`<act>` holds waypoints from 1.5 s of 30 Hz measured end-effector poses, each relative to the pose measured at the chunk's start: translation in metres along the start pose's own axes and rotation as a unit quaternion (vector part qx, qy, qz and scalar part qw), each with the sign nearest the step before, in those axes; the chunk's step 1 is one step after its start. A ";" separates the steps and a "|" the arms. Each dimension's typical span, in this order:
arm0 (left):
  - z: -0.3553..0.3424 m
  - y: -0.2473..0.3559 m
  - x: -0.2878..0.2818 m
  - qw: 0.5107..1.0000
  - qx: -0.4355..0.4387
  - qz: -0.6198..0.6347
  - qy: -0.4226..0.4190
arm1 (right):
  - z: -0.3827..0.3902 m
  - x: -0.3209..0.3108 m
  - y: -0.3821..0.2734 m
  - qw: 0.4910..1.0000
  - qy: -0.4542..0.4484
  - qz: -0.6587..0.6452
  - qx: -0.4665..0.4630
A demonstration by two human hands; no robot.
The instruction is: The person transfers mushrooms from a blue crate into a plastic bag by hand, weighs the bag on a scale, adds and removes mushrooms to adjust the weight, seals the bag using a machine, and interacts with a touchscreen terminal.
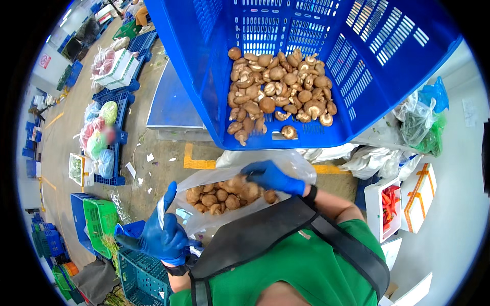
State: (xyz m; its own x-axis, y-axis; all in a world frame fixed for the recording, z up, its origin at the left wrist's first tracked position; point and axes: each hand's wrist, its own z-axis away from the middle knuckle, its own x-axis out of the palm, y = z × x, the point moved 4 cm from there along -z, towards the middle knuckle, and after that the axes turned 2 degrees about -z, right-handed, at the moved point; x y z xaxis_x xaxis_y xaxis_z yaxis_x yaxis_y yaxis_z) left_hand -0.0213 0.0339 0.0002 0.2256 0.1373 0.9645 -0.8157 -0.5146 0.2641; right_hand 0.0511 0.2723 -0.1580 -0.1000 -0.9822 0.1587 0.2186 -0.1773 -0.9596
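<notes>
A clear plastic bag (301,162) lies open in front of me with several brown mushrooms (232,202) inside. My right hand (273,176), in a blue glove, is over the bag's far side with its fingers loosely bent and apart at the mushrooms. Some mushrooms beside it are blurred, and its fingertips are partly hidden. My left hand (166,237), also gloved in blue, is raised at the bag's left edge. Its index finger and thumb are stretched wide apart, while the other fingers curl. A thin white strip (161,213) lies along the index finger.
A large blue crate (204,102) tilts toward me beyond the bag, holding many shiitake mushrooms (286,84). At right stand foam boxes, one with red peppers (389,206). Plastic bags (421,117) hang beyond them. Green crates (102,222) and loaded blue pallets (120,112) are left.
</notes>
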 end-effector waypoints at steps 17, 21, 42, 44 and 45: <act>-0.056 -0.044 0.026 0.999 0.010 0.046 0.026 | -0.105 -0.391 -0.145 0.527 0.500 0.638 -0.257; -0.058 -0.046 0.012 0.998 0.018 0.028 0.058 | -0.113 -0.176 -0.140 0.795 0.203 0.526 -0.225; -0.048 -0.076 -0.100 0.971 -0.063 0.084 0.215 | -0.165 -0.123 -0.014 0.784 0.095 0.579 -0.201; -0.043 -0.074 -0.100 0.980 -0.061 0.066 0.176 | -0.148 -0.125 -0.042 0.842 0.132 0.471 -0.229; -0.043 -0.076 -0.099 0.982 -0.059 0.085 0.157 | -0.137 -0.124 -0.054 0.874 0.151 0.394 -0.242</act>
State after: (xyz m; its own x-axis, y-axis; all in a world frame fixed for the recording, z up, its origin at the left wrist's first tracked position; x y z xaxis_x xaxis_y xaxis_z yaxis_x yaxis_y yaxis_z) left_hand -0.0051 0.0959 -0.1150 -0.0799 0.3208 0.9438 -0.8880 -0.4530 0.0788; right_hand -0.0807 0.4123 -0.1579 -0.3703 -0.7147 -0.5934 -0.0933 0.6642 -0.7417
